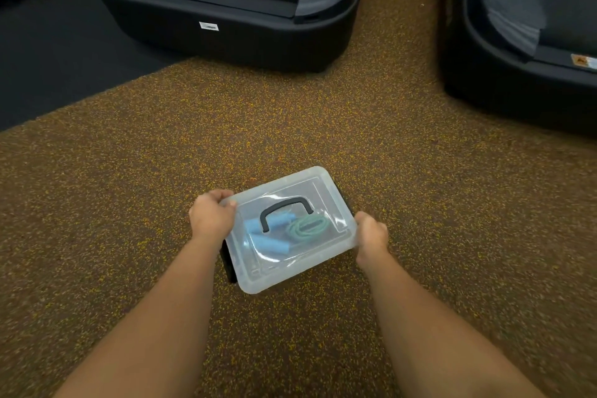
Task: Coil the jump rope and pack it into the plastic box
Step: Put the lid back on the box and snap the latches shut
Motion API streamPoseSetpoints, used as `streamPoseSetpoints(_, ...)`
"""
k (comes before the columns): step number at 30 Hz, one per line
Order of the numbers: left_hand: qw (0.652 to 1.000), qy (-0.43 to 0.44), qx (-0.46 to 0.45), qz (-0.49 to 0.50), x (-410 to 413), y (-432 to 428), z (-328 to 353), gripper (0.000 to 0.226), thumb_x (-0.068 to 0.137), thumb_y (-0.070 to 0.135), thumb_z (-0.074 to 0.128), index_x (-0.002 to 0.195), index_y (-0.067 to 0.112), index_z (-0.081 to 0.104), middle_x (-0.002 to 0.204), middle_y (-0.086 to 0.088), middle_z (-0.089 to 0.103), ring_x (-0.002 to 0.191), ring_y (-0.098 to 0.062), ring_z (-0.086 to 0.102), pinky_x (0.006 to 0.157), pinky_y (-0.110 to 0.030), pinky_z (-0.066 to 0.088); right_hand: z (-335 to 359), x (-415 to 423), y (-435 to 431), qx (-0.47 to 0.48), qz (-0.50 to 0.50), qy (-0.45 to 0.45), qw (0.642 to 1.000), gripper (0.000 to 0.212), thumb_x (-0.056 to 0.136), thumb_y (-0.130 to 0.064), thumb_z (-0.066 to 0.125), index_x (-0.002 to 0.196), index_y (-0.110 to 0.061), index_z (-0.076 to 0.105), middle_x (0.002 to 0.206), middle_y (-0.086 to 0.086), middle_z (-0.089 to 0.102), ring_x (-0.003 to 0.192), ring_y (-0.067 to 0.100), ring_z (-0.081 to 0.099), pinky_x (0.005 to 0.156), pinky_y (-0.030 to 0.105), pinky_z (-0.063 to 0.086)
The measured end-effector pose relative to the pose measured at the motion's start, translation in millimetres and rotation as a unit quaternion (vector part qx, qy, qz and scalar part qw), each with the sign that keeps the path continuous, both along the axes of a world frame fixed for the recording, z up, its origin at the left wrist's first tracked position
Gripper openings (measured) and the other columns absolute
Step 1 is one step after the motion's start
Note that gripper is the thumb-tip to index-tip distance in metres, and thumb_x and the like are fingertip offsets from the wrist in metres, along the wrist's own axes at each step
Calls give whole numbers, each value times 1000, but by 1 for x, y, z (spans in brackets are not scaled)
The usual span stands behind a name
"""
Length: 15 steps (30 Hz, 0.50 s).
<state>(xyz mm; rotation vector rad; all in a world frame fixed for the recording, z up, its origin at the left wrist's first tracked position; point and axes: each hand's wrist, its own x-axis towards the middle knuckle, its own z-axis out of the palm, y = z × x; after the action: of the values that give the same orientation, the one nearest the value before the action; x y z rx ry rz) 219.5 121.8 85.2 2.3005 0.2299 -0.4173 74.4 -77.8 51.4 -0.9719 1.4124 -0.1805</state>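
A clear plastic box (pixel 284 271) with a black carry handle (pixel 286 211) on its lid sits on the speckled floor. Through the lid I see the jump rope inside: a coiled green cord (pixel 307 227) and two light blue grips (pixel 269 237). My left hand (pixel 211 216) grips the box's far left corner. My right hand (pixel 371 233) holds the right edge of the lid. A black latch (pixel 227 263) shows at the box's left side.
Brown and yellow speckled rubber flooring (pixel 323 126) lies all around the box. The black rear end of one treadmill (pixel 226 26) stands ahead, and another treadmill (pixel 523 81) stands at the right. Dark flooring (pixel 48 58) lies at the far left.
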Motion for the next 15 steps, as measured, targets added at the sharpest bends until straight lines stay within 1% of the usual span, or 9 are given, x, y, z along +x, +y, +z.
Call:
streamPoseSetpoints(2, 1000, 6, -9, 0, -1, 1, -1, 27, 89, 15, 61, 116, 17, 66, 117, -8, 65, 101, -23, 57, 92, -34, 45, -3, -2, 1, -3, 7, 5, 1000, 8, 80, -12, 56, 76, -6, 51, 73, 10, 59, 64, 21, 53, 60, 34, 43)
streamPoseSetpoints(3, 1000, 9, -15, -1, -1, 2, -2, 28, 89, 15, 62, 116, 18, 65, 118, -8, 65, 104, -25, 58, 95, -35, 46, -5, -3, 1, -1, 11, 10, 1000, 9, 79, -14, 57, 79, -6, 53, 76, 11, 61, 67, 23, 55, 62, 36, 45)
streamPoseSetpoints(6, 999, 20, -27, -8, -3, 6, -4, 33, 87, 11, 63, 120, 16, 63, 121, -9, 64, 108, -26, 59, 99, -39, 46, -13, -5, 1, 1, 21, 31, 999, 23, 74, -17, 61, 93, -5, 55, 91, 15, 66, 76, 27, 60, 72, 41, 52)
streamPoseSetpoints(7, 999, 24, -32, -10, -4, 7, -5, 35, 87, 9, 63, 122, 15, 62, 123, -9, 63, 109, -25, 59, 100, -40, 46, -14, -6, 2, -1, 26, 34, 999, 27, 74, -17, 61, 96, -4, 55, 93, 16, 66, 76, 26, 59, 71, 41, 51)
streamPoseSetpoints(9, 998, 35, -50, -6, -5, 10, -6, 40, 87, 7, 64, 126, 12, 58, 125, -10, 61, 110, -25, 58, 101, -40, 45, -16, -5, 1, -4, 35, 35, 999, 31, 72, -17, 61, 98, 0, 58, 91, 16, 65, 73, 25, 57, 64, 38, 47)
streamPoseSetpoints(10, 998, 39, -54, -5, -6, 11, -6, 42, 87, 7, 64, 128, 10, 56, 127, -11, 61, 111, -26, 58, 100, -40, 45, -15, -4, 0, -9, 40, 35, 999, 31, 72, -18, 60, 98, -1, 59, 91, 15, 64, 72, 24, 55, 62, 36, 45)
streamPoseSetpoints(12, 997, 46, -55, -6, -7, 13, -6, 46, 87, 7, 64, 131, 7, 53, 128, -12, 59, 112, -27, 58, 100, -41, 46, -14, -1, -1, -23, 49, 28, 998, 28, 76, -20, 59, 100, -5, 59, 98, 14, 62, 75, 23, 54, 65, 35, 43)
streamPoseSetpoints(13, 997, 50, -57, -6, -8, 14, -7, 46, 88, 8, 63, 132, 7, 51, 128, -12, 59, 112, -27, 58, 100, -42, 46, -14, 0, -2, -33, 52, 23, 998, 25, 78, -21, 59, 98, -7, 58, 101, 14, 62, 78, 23, 55, 68, 35, 44)
streamPoseSetpoints(15, 996, 61, -58, -5, -7, 17, -9, 47, 87, 11, 64, 132, 8, 51, 127, -13, 60, 111, -28, 58, 98, -45, 47, -15, 3, -4, -39, 54, 12, 998, 16, 82, -27, 61, 89, -13, 55, 102, 13, 62, 85, 26, 58, 78, 40, 49)
